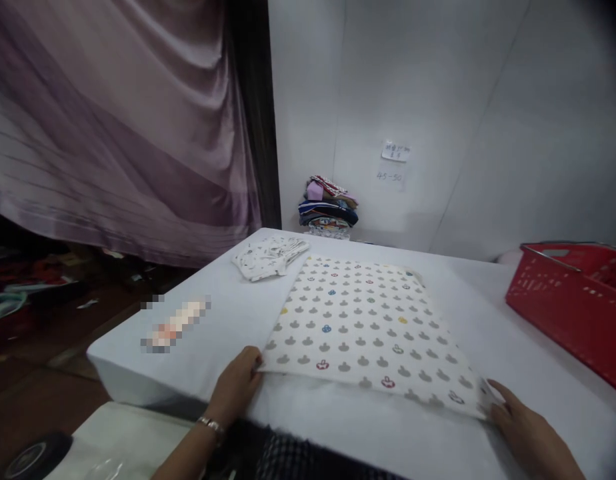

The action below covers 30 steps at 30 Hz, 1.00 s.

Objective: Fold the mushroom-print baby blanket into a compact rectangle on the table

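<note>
A white cloth with rows of grey, blue, red and yellow printed shapes point(358, 327) lies spread on the white-covered table point(213, 360). Its near left corner is pinched by my left hand point(241, 377), which wears a bracelet at the wrist. At the near right corner my right hand point(523, 420) grips the same cloth. The near edge runs taut between both hands, a little above the table's front. Past the far left side of the cloth sits a folded white printed garment point(269, 258).
A red plastic basket point(568, 300) stands on the right. Stacked folded clothes point(329, 210) rise against the back wall. A blurred-out item point(175, 325) lies on the left of the table. A purple curtain point(178, 133) hangs at left, and a white surface point(123, 443) is at lower left.
</note>
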{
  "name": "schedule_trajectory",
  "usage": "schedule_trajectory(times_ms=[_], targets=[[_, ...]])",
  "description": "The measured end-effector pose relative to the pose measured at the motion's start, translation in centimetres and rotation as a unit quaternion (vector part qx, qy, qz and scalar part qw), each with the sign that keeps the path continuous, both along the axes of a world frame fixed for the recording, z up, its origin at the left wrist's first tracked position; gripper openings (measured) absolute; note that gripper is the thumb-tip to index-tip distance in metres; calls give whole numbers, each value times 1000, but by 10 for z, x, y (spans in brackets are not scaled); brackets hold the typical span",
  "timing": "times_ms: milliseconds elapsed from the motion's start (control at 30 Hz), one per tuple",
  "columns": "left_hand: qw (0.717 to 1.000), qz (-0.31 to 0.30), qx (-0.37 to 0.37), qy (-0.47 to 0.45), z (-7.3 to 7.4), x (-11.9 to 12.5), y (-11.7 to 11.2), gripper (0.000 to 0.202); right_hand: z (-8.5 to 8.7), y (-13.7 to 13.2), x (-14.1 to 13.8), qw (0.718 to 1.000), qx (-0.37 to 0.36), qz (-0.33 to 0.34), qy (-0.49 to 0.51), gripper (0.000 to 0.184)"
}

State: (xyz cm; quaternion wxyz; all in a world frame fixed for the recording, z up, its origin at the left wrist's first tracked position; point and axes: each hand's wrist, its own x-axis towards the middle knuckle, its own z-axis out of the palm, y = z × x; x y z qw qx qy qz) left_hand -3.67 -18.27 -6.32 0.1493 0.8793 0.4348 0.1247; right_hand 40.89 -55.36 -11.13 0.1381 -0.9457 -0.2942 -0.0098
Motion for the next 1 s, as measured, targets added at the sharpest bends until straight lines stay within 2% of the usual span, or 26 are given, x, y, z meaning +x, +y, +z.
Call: schedule_trajectory(times_ms=[100, 167, 233, 300, 367, 400, 467, 567, 667, 767, 867, 1000], targets=[[993, -73, -87, -41, 7, -9, 18, 21, 16, 15, -8, 997, 2, 68, -40, 44], [989, -82, -114, -51, 14, -2, 31, 23, 29, 41, -19, 989, 25, 120, -82, 44], [993, -65, -75, -59, 20, 18, 40, 24, 42, 78, -33, 981, 61, 160, -91, 46], [995, -79, 4, -55, 22, 48, 42, 31, 49, 119, -46, 974, 72, 206, -60, 52], [990, -125, 67, -12, 17, 77, 38, 42, 50, 151, -52, 967, 24, 253, -23, 57], [988, -134, 78, 23, 14, 87, 36, 47, 48, 160, -51, 969, -10, 248, -12, 59], [986, -125, 67, 93, 4, 97, 33, 57, 40, 165, -43, 978, -70, 195, 6, 62], [983, -109, 34, 146, -8, 92, 34, 64, 27, 152, -26, 985, -106, 135, 19, 64], [983, -107, 22, 150, -16, 82, 43, 62, 22, 141, -16, 983, -110, 141, 32, 64], [982, -116, 19, 145, -15, 86, 57, 48, 30, 149, -8, 983, -101, 150, 39, 64], [985, -119, 49, 116, -4, 117, 74, 43, 44, 180, 12, 981, -78, 179, 17, 66], [984, -136, 69, 90, 15, 188, 101, 58, 56, 244, 58, 981, -78, 175, 14, 64]])
